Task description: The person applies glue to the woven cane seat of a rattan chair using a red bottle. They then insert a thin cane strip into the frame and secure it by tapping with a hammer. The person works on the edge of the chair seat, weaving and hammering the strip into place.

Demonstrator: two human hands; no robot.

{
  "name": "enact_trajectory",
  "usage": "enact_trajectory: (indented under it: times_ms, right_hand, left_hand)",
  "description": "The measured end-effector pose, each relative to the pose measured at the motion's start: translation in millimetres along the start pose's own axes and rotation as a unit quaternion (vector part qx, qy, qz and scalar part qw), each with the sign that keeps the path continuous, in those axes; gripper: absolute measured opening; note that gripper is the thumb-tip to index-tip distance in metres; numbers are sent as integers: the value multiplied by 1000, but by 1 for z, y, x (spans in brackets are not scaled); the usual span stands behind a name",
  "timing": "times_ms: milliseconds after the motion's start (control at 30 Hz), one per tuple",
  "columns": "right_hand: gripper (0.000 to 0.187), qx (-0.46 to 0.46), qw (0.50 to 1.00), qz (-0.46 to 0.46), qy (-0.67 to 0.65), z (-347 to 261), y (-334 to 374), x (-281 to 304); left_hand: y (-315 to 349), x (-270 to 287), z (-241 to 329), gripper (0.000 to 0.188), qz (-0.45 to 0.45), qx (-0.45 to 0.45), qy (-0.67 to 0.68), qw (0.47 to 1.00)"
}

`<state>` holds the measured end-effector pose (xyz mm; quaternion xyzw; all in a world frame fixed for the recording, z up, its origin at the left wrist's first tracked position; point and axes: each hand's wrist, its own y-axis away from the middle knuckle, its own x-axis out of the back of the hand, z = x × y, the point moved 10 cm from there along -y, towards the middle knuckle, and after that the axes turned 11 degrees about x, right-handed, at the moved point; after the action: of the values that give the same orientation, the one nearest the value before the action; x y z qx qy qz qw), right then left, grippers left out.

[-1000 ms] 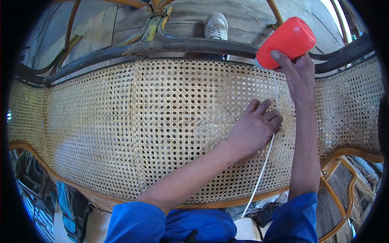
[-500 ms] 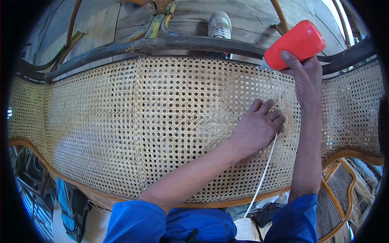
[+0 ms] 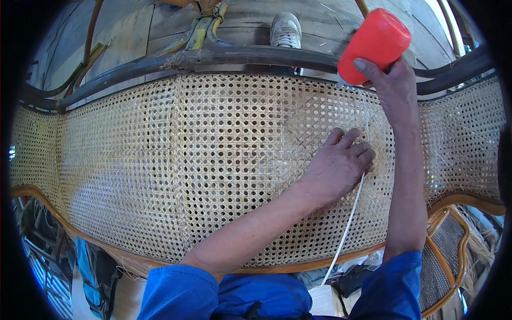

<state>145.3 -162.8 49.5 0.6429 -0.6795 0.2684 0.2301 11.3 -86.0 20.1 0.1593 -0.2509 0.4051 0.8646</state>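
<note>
A wide panel of woven cane webbing [image 3: 229, 160] spreads before me, with a pale cane strip [image 3: 346, 226] running up its right part. My left hand [image 3: 341, 162] rests on the webbing with bent fingers, over the strip; the strip passes beneath it and its thumb is hidden. Above and to the right, my right hand [image 3: 392, 88] grips a red squeeze bottle [image 3: 376, 45]. The bottle tilts with its pale nozzle down to the left, close to the webbing's far edge. Whether anything comes out of the nozzle, I cannot tell.
A dark rail [image 3: 256, 55] borders the panel's far side, and a curved brown cane frame [image 3: 288, 268] its near side. Past the rail a white shoe [image 3: 286, 32] stands on the wooden floor. A blue and black bag [image 3: 96, 277] lies at lower left, a framed mesh piece [image 3: 442, 266] at lower right.
My right hand has shifted the bottle up and left and tipped it more upright, its nozzle moving left along the far edge. My left hand has stayed in place on the strip.
</note>
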Motion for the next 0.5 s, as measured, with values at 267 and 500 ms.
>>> enact_trajectory:
  times_ms: [267, 500]
  right_hand:
    - [54, -55, 998, 32, -11, 0, 6, 18]
    - [60, -47, 997, 35, -57, 14, 7, 14]
  left_hand:
    - [0, -1, -1, 30, 1, 3, 2, 1000]
    - [0, -1, 0, 31, -4, 2, -7, 1000]
